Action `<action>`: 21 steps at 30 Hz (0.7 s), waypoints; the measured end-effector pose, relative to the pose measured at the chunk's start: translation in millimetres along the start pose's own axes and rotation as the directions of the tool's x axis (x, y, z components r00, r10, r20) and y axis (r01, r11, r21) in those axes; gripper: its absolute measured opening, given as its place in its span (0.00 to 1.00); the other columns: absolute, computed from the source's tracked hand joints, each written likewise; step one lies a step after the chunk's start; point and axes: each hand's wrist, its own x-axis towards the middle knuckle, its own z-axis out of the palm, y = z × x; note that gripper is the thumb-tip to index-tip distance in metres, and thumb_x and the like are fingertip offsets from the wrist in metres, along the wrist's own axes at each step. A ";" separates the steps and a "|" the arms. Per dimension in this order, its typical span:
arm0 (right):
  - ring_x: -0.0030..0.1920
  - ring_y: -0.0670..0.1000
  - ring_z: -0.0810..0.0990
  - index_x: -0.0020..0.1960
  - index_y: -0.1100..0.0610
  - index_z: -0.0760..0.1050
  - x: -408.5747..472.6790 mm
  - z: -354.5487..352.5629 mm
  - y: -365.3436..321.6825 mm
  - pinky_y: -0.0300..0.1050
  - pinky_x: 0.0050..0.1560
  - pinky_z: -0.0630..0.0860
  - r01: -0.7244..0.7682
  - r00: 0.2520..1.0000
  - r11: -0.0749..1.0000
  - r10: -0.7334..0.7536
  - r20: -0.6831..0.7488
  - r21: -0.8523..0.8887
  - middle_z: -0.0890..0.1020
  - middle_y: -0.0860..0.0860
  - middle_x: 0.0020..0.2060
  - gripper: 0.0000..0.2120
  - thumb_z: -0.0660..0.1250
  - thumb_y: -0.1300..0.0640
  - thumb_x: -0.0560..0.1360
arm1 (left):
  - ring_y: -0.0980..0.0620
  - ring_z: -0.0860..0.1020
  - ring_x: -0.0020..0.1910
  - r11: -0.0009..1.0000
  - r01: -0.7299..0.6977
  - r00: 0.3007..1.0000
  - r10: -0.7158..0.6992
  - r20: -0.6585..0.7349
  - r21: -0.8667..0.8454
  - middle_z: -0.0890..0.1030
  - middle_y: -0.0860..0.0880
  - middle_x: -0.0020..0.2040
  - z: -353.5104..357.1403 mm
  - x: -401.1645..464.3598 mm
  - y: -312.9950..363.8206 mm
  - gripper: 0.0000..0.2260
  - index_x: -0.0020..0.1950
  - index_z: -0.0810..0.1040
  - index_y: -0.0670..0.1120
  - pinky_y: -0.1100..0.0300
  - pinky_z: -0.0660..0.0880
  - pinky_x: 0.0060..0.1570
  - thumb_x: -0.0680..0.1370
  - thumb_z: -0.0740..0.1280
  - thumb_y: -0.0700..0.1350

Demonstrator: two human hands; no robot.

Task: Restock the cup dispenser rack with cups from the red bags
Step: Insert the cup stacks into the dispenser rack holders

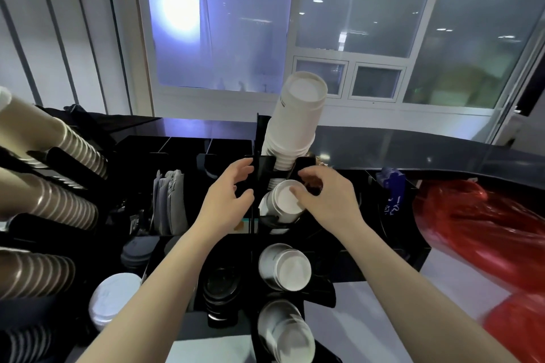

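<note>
R hand (327, 200) fingers curled on white cup stack (284, 197) in rack (262, 168); L hand (230, 194) fingers loose, holding nothing.

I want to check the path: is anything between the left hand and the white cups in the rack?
Yes. A black divider of the rack stands between the left hand and the white cups, which the right hand touches.

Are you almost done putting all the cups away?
Partly. The white column of the rack already shows cups in four slots: a tall stack on top and two lower stacks. Right now the right hand touches the stack in the second slot, and the left hand is open beside the rack. The red bags still lie on the right; whether cups remain inside, I cannot tell.
</note>
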 end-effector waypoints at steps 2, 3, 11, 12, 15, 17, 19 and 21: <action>0.41 0.40 0.77 0.48 0.47 0.74 1.6 -3.6 -4.2 0.31 0.43 0.71 -0.016 0.991 0.994 0.031 -0.132 0.108 0.79 0.43 0.41 0.12 0.74 0.49 0.68 | 0.64 0.72 0.62 1.000 -0.025 0.999 0.024 -0.035 -0.019 0.76 0.58 0.61 0.4 5.2 2.1 0.25 0.68 0.69 0.55 0.64 0.67 0.62 0.75 0.64 0.35; 0.40 0.41 0.76 0.47 0.47 0.72 3.8 -5.3 -6.4 0.30 0.41 0.71 -0.015 0.984 0.989 0.040 -0.173 0.144 0.78 0.44 0.40 0.14 0.75 0.49 0.68 | 0.64 0.72 0.62 0.999 -0.040 0.998 0.038 -0.051 -0.027 0.77 0.58 0.61 0.4 8.5 3.3 0.25 0.68 0.70 0.55 0.64 0.67 0.62 0.75 0.64 0.35; 0.54 0.40 0.74 0.62 0.45 0.68 46.3 -11.2 -22.5 0.30 0.48 0.70 0.000 0.994 0.974 0.025 -0.107 0.228 0.74 0.44 0.56 0.31 0.78 0.50 0.64 | 0.71 0.70 0.60 0.991 -0.134 0.991 0.133 -0.015 -0.011 0.72 0.70 0.58 -3.4 44.0 3.2 0.28 0.62 0.66 0.66 0.69 0.65 0.58 0.71 0.73 0.42; 0.54 0.40 0.75 0.60 0.43 0.68 52.0 -9.5 -25.0 0.30 0.47 0.69 -0.007 0.996 0.968 0.028 -0.083 0.249 0.75 0.43 0.56 0.30 0.78 0.50 0.63 | 0.70 0.70 0.60 0.991 -0.131 0.991 0.131 0.008 -0.005 0.71 0.70 0.59 -3.6 49.2 2.8 0.28 0.62 0.66 0.66 0.70 0.64 0.58 0.70 0.74 0.43; 0.52 0.39 0.76 0.56 0.41 0.68 66.2 -3.2 -30.0 0.30 0.44 0.70 -0.053 0.997 0.941 0.067 -0.030 0.335 0.77 0.39 0.52 0.29 0.80 0.52 0.61 | 0.64 0.69 0.63 0.992 -0.116 0.991 0.113 0.072 0.040 0.72 0.62 0.63 -1.8 66.3 -0.8 0.30 0.68 0.67 0.56 0.68 0.63 0.59 0.69 0.75 0.46; 0.53 0.42 0.76 0.60 0.45 0.67 72.1 0.6 -31.8 0.35 0.47 0.73 -0.101 0.994 0.930 0.105 0.008 0.353 0.77 0.39 0.52 0.34 0.80 0.50 0.59 | 0.63 0.70 0.63 0.990 -0.130 0.986 0.124 0.113 0.052 0.72 0.59 0.64 -0.6 75.1 -1.4 0.32 0.69 0.67 0.53 0.67 0.63 0.58 0.68 0.76 0.48; 0.55 0.43 0.77 0.62 0.46 0.67 75.1 2.9 -33.5 0.41 0.51 0.75 -0.107 0.994 0.937 0.107 0.019 0.333 0.78 0.40 0.54 0.38 0.80 0.47 0.56 | 0.65 0.71 0.61 0.987 -0.157 0.977 0.152 0.148 0.020 0.74 0.60 0.63 1.4 80.2 1.1 0.32 0.67 0.67 0.56 0.69 0.65 0.55 0.66 0.75 0.52; 0.54 0.41 0.77 0.61 0.45 0.67 75.9 2.9 -34.7 0.41 0.52 0.75 -0.084 0.996 0.946 0.086 0.006 0.314 0.78 0.39 0.53 0.39 0.80 0.46 0.55 | 0.66 0.73 0.60 0.987 -0.158 0.975 0.157 0.160 -0.008 0.75 0.62 0.61 4.0 82.8 4.5 0.33 0.66 0.66 0.59 0.70 0.68 0.54 0.63 0.75 0.56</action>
